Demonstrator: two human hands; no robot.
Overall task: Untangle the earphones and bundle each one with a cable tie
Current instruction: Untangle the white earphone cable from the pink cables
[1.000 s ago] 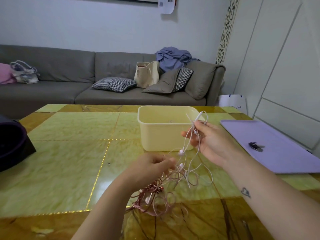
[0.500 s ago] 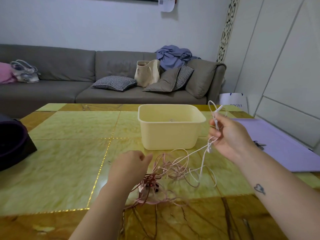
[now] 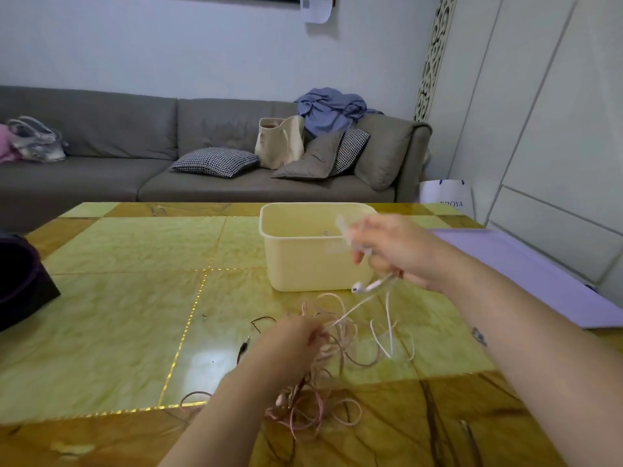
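Observation:
A tangle of pink earphone cables (image 3: 317,409) lies on the green tiled table (image 3: 128,298) near its front. My left hand (image 3: 286,345) rests on top of the tangle and pinches some of its cords. My right hand (image 3: 391,251) is raised in front of the yellow tub and grips a white earphone cable. One white earbud (image 3: 359,287) hangs below that hand, and white cable loops (image 3: 391,332) trail down to the table. A dark cable with a jack plug (image 3: 243,347) lies left of my left hand.
A pale yellow plastic tub (image 3: 303,264) stands behind the tangle. A purple mat (image 3: 526,264) covers the table's right side. A dark purple object (image 3: 20,284) sits at the left edge. A grey sofa with cushions and bags stands beyond the table.
My right hand has swung left and now sits in front of the tub with the white cable. My left hand has moved right and forward onto the pink tangle.

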